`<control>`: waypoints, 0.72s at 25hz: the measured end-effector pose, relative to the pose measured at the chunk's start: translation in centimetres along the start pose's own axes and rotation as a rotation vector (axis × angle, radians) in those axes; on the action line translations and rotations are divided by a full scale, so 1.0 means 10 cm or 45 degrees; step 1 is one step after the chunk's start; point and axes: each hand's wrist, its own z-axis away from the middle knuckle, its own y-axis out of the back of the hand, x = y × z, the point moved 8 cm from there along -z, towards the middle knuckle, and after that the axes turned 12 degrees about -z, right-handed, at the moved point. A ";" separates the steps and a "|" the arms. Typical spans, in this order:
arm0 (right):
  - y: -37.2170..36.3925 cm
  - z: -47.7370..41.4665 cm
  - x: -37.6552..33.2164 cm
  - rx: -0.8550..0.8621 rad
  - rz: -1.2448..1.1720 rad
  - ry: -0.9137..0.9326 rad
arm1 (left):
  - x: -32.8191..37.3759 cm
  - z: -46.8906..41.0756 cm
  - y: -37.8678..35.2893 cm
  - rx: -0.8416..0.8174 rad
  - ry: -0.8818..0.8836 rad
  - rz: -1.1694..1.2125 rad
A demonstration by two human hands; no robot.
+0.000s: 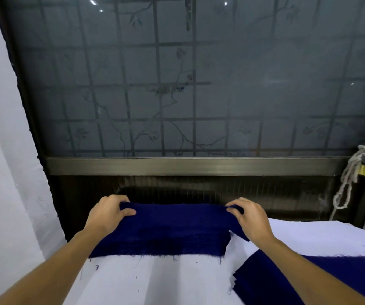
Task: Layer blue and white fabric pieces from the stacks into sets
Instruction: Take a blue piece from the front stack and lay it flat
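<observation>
Both far corners of the dark blue rectangular cloth piece (172, 227) are pinched: the left grip (107, 214) holds the left corner, the right grip (248, 220) the right one. Its long side runs left to right, and its near frayed edge lies on white cloth (155, 282).

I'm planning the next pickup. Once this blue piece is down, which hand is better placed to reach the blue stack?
Likely right. The right hand grips the blue piece at the end nearest the blue stack, which lies under that forearm; the left hand holds the far end.
</observation>
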 end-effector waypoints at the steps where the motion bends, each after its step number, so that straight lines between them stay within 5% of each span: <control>1: 0.09 0.03 0.01 0.027 -0.007 -0.009 | -0.01 0.02 0.05 0.029 0.026 0.132; 12: 0.99 0.44 0.12 0.242 -0.569 -0.262 | 0.30 0.58 0.32 0.282 0.257 0.981; 18: 1.39 0.82 0.22 0.289 -0.727 -0.328 | 0.56 0.98 0.32 0.285 0.294 0.998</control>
